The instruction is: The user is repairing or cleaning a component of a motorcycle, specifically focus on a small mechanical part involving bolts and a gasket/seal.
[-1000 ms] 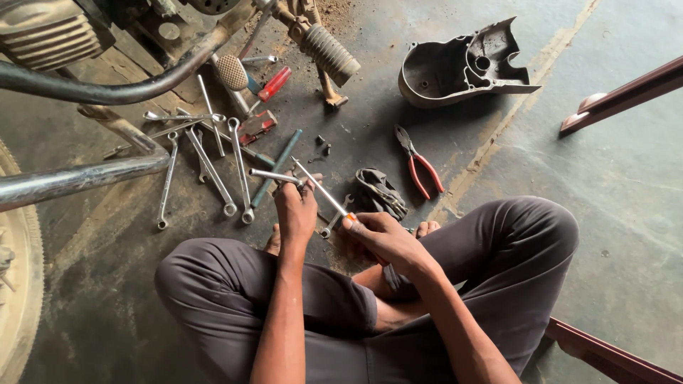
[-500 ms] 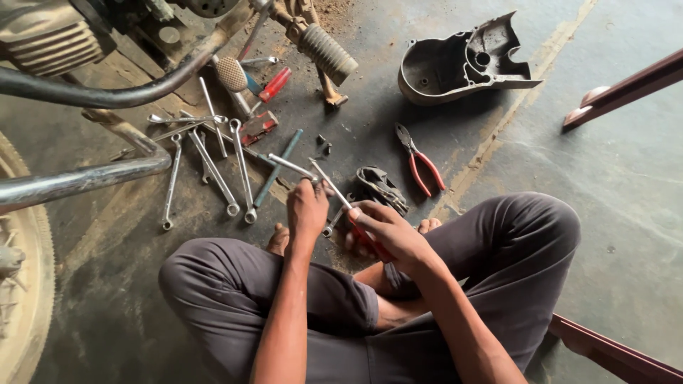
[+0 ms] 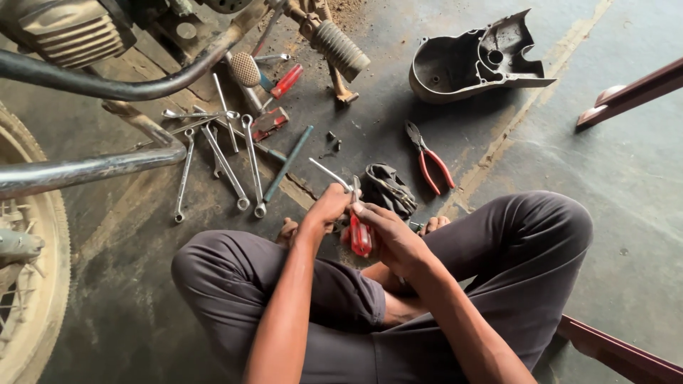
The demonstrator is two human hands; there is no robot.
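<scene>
A person sits cross-legged on a floor, seen from above, both hands meeting over the lap. The right hand point(image 3: 390, 235) is wrapped around a red transparent-handled screwdriver point(image 3: 360, 235), its shaft pointing up and away from the body. The left hand point(image 3: 329, 205) is closed around a thin bright metal rod point(image 3: 329, 173) that juts out toward the upper left; the two hands touch, and the tool tip seems to meet whatever small part the left hand holds, which is hidden.

The work appears to be midway: a grey cast-metal engine cover point(image 3: 475, 62) already lies off on the floor, well apart from the motorcycle point(image 3: 85, 43) at the upper left. A row of silver spanners point(image 3: 235, 153) lies spread out beside the bike frame, with a second red-handled screwdriver point(image 3: 286, 80) and a long dark green bar point(image 3: 287, 162) near them. Red-handled pliers point(image 3: 429, 156) lie near a crumpled dark rag point(image 3: 388, 188), just beyond the hands. Nothing looks refitted yet.

The surface is a stained, oily grey concrete floor point(image 3: 605, 178) with a pale painted stripe. A dusty spoked wheel point(image 3: 28, 284) fills the left edge; dark red metal bars point(image 3: 633, 89) cross the right edge.
</scene>
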